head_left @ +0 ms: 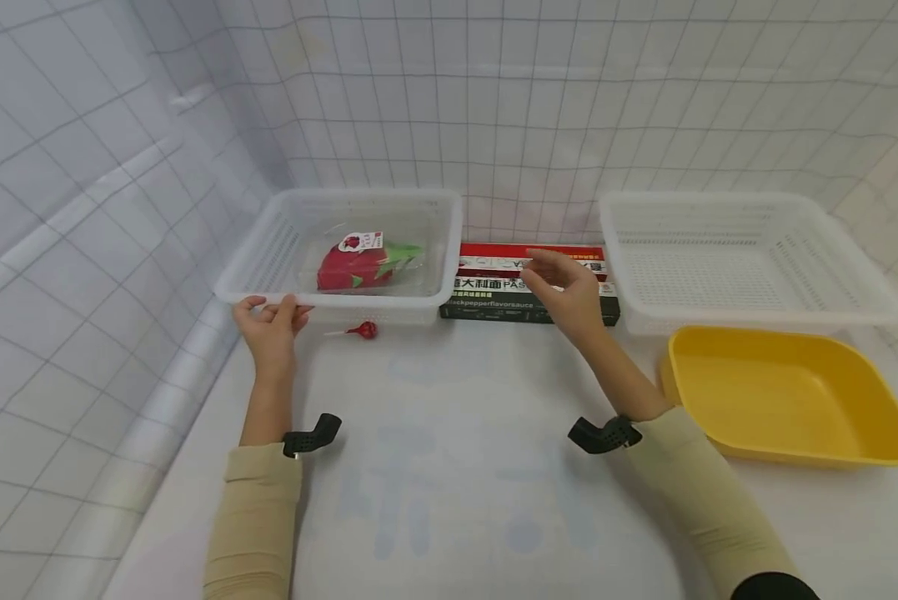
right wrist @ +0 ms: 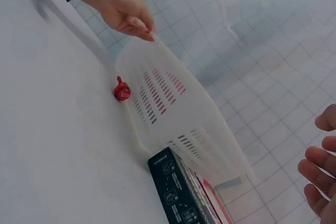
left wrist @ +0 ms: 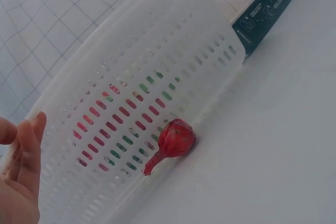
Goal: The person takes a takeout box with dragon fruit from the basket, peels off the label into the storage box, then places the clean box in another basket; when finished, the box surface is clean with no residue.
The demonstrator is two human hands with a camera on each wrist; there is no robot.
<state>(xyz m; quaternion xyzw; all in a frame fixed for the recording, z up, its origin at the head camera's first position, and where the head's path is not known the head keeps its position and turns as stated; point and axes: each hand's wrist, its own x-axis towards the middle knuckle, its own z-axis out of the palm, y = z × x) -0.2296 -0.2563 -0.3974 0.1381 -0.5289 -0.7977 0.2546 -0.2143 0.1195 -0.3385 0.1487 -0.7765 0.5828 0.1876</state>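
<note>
The left hand (head_left: 271,331) pinches the near rim of the basket (head_left: 377,302) toward its left end, thumb and fingers closed on the lip. To handle it well, keep that pinch firm and the rim level: a hold at one end would probably let the basket twist and the packed fruit (head_left: 354,265) slide. The right hand (head_left: 564,287) holds nothing above the boxes (head_left: 494,307), thumb and forefinger spread apart; it could steady the basket's right end. Mind the lollipop (head_left: 367,330) at the foot of the near wall, touching it or nearly so.

The basket sits at the far left corner of the counter (head_left: 449,417), its long axis running left to right, roughly along the far edge. Inside, the fruit lies lengthwise the same way, green tips toward the right edge. The lollipop's stick points toward the left edge.
</note>
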